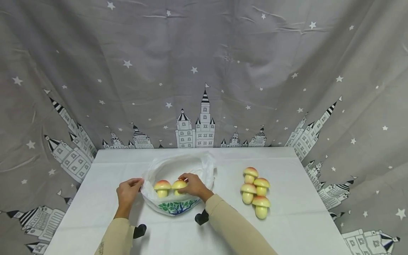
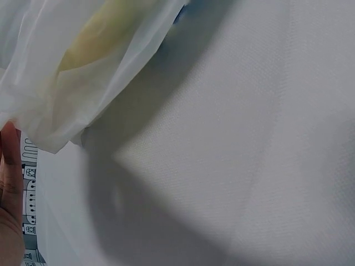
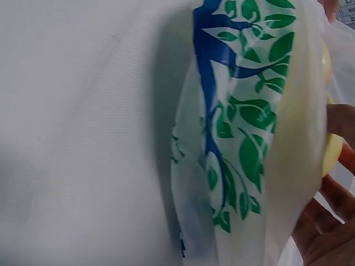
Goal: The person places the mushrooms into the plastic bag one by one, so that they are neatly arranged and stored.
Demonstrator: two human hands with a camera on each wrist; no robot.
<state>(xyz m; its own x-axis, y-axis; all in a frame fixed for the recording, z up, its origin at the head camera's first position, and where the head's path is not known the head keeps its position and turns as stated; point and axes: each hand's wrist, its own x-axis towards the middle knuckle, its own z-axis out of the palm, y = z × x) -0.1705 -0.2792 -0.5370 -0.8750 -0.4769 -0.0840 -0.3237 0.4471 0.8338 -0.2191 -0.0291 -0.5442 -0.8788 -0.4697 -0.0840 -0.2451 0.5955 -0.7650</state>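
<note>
Clearly, our right hand pinches a mushroom by its cap within the mouth of the bag, while our left hand pinches the bag's rim between thumb and fingers. That mushroom lies left of our right palm, cap away from us and stem toward us; the right hand is nearer to it, and the left is apart from it across the rim. We cannot tell whether its stem rests on the bag's floor. Between it and our left hand sits a second mushroom, also inside, cap the same way. Well out to the right of our right hand, four more mushrooms lie bunched on the table, stems toward us; the right hand is nearer to these too. Beyond both hands hangs a grey curtain.
</note>
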